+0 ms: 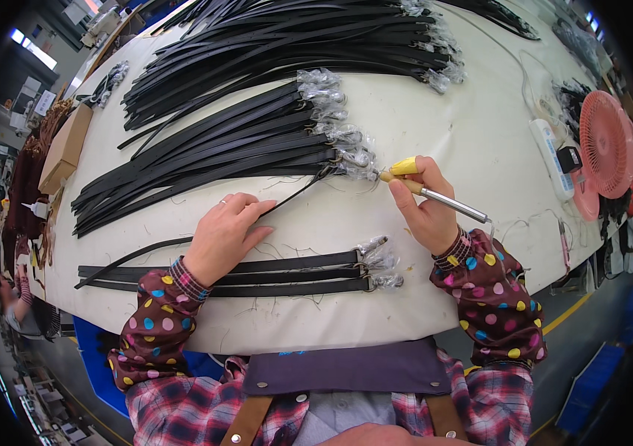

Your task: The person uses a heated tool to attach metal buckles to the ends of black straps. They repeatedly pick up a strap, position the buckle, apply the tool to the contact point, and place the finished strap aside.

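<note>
My left hand (229,232) has its fingers bent and pressed round a narrow black belt (296,196). One end of this belt trails to the lower left; the other runs up right to the buckle ends of the middle bundle. My right hand (429,212) grips a pen-shaped tool (456,204) with a silver handle and a cord, its tan end pointing left near that bundle. A yellow finger cover (404,166) sits on one right finger. Closer to me lie a few black belts (294,276) with plastic-wrapped buckles. Loose threads are scattered around them.
The middle belt bundle (212,152) and a larger far bundle (294,41) lie across the white table (435,141). At the right are a pink fan (608,145) and a white power strip (552,158). A cardboard box (65,149) stands left; another person (23,305) is beyond.
</note>
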The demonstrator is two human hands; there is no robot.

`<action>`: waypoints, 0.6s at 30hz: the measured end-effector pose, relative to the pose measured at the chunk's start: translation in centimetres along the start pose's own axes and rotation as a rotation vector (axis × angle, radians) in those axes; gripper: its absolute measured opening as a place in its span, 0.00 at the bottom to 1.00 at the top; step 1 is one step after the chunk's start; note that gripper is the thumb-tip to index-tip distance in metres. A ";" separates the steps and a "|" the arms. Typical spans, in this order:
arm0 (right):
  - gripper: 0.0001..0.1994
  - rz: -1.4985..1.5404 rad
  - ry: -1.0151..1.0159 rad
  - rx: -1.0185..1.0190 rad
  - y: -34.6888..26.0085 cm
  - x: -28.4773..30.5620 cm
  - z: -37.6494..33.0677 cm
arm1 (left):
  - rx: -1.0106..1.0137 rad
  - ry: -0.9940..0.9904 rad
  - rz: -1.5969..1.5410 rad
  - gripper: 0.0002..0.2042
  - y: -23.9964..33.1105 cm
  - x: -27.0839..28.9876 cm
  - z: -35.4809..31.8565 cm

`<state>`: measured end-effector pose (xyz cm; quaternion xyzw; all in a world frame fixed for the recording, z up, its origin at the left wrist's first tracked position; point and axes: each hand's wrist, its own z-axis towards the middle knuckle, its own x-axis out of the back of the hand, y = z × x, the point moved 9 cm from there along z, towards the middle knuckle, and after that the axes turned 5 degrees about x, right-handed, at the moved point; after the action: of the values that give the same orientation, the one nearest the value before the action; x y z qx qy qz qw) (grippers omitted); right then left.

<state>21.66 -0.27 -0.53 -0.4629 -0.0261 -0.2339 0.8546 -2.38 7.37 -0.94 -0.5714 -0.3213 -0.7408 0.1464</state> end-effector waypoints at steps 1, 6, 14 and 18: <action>0.07 -0.002 -0.010 0.014 -0.2 -0.3 0.0 | -0.006 0.041 -0.022 0.17 0.6 -0.2 0.6; 0.07 -0.030 -0.038 0.045 -0.7 -0.5 -0.3 | -0.193 0.090 0.018 0.17 2.2 -2.3 2.2; 0.07 -0.192 -0.225 0.142 -0.7 -1.9 -0.2 | -0.218 0.121 0.009 0.12 3.6 -1.0 -0.2; 0.13 -0.435 -0.248 0.409 -2.4 -4.2 1.7 | -0.048 0.108 -0.132 0.11 2.0 -0.7 1.0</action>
<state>17.17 1.53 1.20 -0.2901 -0.2750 -0.3428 0.8501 -0.23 6.41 -0.84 -0.5114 -0.3321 -0.7861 0.1008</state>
